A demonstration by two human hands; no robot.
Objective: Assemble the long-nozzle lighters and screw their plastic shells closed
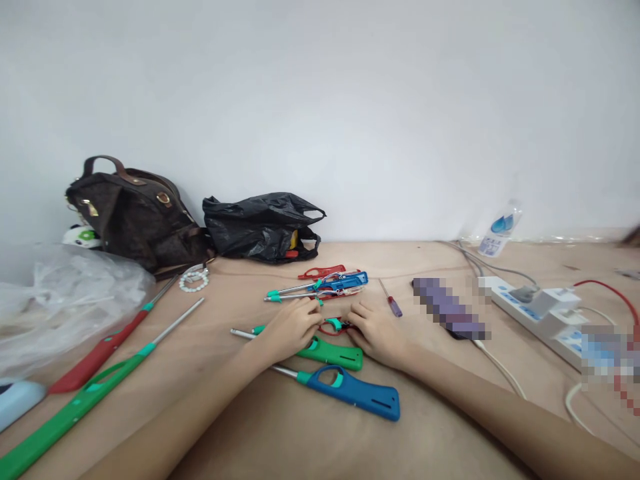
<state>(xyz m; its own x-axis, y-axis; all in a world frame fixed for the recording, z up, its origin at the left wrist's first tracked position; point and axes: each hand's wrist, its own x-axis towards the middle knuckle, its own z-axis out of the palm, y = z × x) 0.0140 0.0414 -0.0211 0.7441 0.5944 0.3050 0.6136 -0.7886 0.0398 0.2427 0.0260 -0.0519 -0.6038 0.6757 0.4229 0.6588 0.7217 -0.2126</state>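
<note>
My left hand and my right hand face each other over the cloth, fingers curled. Between them lies a red lighter with a teal trigger, its ends partly hidden under my fingers; both hands grip it. Closer to me are a green lighter, partly covered by my left hand, and a blue lighter. Just beyond my hands several lighters are grouped, among them an opened blue lighter and a red handle shell. A small purple-handled screwdriver rests to the right.
At left lie a long red lighter, a long green lighter, a clear plastic bag and a bracelet. A backpack and black bag stand behind. Right are a phone, power strip and bottle.
</note>
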